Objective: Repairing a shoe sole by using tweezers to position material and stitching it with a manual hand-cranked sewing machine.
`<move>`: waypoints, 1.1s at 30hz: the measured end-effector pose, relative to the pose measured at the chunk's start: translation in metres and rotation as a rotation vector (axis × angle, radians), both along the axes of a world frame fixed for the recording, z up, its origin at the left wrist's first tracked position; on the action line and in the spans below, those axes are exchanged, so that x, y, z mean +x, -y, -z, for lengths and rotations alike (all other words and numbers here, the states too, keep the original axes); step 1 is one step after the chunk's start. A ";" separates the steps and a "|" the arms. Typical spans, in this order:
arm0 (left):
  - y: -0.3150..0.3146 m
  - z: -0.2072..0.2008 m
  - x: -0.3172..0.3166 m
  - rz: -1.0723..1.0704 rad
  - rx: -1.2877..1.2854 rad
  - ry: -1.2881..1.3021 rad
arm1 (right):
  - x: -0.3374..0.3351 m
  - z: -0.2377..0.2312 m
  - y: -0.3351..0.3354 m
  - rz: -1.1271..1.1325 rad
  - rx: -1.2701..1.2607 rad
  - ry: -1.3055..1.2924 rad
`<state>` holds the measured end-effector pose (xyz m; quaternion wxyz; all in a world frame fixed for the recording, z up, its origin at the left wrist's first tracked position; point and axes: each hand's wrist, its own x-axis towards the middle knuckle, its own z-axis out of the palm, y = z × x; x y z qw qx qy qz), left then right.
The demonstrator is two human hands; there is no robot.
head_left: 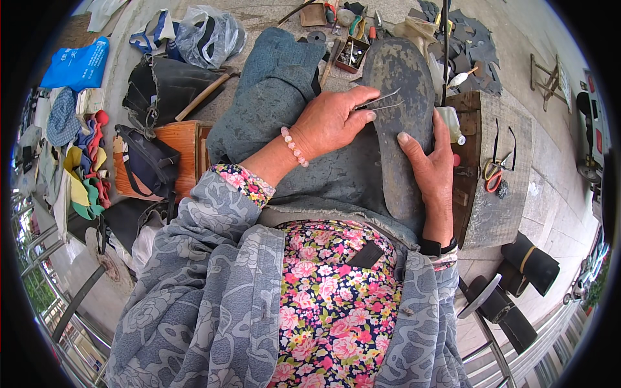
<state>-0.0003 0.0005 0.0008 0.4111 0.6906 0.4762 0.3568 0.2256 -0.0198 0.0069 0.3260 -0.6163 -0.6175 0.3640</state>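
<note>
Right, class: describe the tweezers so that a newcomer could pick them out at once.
Start at the long, dark, scuffed shoe sole, its right edge held by the right hand. At its left edge is the left hand, with a beaded bracelet at the wrist. The tweezers are the two thin, silvery prongs between that hand's thumb and forefinger, the only metal across the sole.

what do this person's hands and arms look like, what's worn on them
The left hand is ungloved, with a bracelet of pink and pale beads at the wrist. The right hand, also ungloved, has a black band there. The grey sleeves have a paler floral pattern; the left ends in a bright flowered cuff.
</note>
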 end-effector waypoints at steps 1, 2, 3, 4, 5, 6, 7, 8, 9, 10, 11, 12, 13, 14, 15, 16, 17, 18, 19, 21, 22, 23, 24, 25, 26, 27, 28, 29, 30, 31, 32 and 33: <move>0.000 0.000 0.000 0.001 -0.003 0.002 | 0.000 0.000 0.000 -0.001 0.000 0.007; 0.000 0.000 0.000 0.001 -0.004 0.003 | 0.000 -0.001 0.000 -0.001 0.000 0.008; 0.000 -0.001 0.000 0.004 -0.010 -0.003 | 0.000 -0.001 0.000 0.000 -0.002 0.009; 0.000 -0.002 -0.001 0.008 -0.016 -0.008 | 0.000 -0.001 0.000 0.000 -0.004 0.011; 0.000 -0.001 -0.001 0.007 -0.016 -0.008 | 0.000 -0.001 0.000 0.000 -0.004 0.011; 0.000 -0.001 -0.001 0.005 -0.009 -0.007 | 0.000 -0.001 0.000 -0.002 0.003 0.014; 0.000 0.000 0.000 0.003 -0.002 -0.006 | 0.000 -0.001 0.000 -0.003 0.011 0.016; 0.000 0.000 0.000 0.003 -0.002 -0.006 | 0.000 -0.001 0.000 -0.003 0.010 0.016; 0.000 0.001 0.000 0.003 0.009 -0.002 | 0.000 0.000 0.000 -0.003 0.012 0.009; 0.000 0.001 0.000 0.004 0.021 0.003 | 0.001 0.001 0.001 -0.002 0.014 0.001; 0.000 0.002 0.000 0.005 0.021 0.003 | 0.001 0.001 0.001 -0.002 0.014 0.002; 0.000 0.002 0.001 0.005 0.023 0.010 | 0.001 0.001 0.001 -0.001 0.018 0.004; 0.000 0.002 0.001 0.007 0.026 0.016 | 0.002 0.001 0.001 0.000 0.023 0.007; 0.000 0.002 0.001 0.004 0.025 0.015 | 0.001 0.001 0.001 -0.003 0.022 0.006; 0.000 0.001 0.000 0.004 0.018 0.010 | 0.001 0.001 0.001 -0.006 0.020 -0.003; 0.000 0.000 -0.001 0.005 0.010 0.006 | 0.000 0.001 0.000 -0.010 0.018 -0.012; 0.000 0.001 -0.001 0.004 0.009 0.005 | 0.000 0.001 0.000 -0.011 0.017 -0.013; 0.000 0.001 -0.001 0.003 0.016 -0.002 | 0.000 0.001 0.000 -0.010 0.017 -0.011; 0.000 0.001 -0.002 0.002 0.024 -0.010 | 0.000 0.002 -0.001 -0.010 0.017 -0.010; -0.001 0.000 -0.001 0.006 0.021 -0.011 | 0.001 0.001 0.000 -0.007 0.017 -0.002; -0.001 0.000 0.000 0.007 0.019 -0.014 | 0.001 0.000 0.000 -0.007 0.019 0.004; -0.001 0.000 0.000 0.006 0.018 -0.015 | 0.000 0.000 0.000 -0.008 0.018 0.004; 0.000 0.001 0.000 0.002 0.024 -0.008 | 0.000 -0.001 0.000 -0.013 0.014 -0.004; 0.000 0.002 -0.001 -0.003 0.030 0.000 | -0.001 -0.001 -0.001 -0.018 0.010 -0.012; 0.000 0.004 0.000 -0.004 0.029 0.000 | -0.001 -0.001 0.000 -0.018 0.009 -0.012; 0.000 0.005 0.000 -0.009 0.041 0.005 | -0.001 -0.001 0.000 -0.016 0.012 -0.015; 0.000 0.006 0.000 -0.014 0.053 0.009 | -0.001 0.000 -0.001 -0.014 0.015 -0.019; 0.000 0.005 0.000 -0.013 0.052 0.010 | 0.000 0.000 0.000 -0.013 0.014 -0.017; 0.000 0.004 0.000 -0.009 0.045 0.004 | 0.000 0.001 0.000 -0.009 0.020 -0.031; -0.001 0.003 0.001 -0.005 0.038 -0.001 | 0.001 0.001 0.000 -0.006 0.026 -0.044; -0.001 0.002 0.000 -0.006 0.036 -0.002 | 0.000 0.001 0.000 -0.007 0.025 -0.045; -0.001 0.002 0.000 -0.004 0.038 -0.004 | 0.000 0.000 0.001 0.000 0.015 -0.044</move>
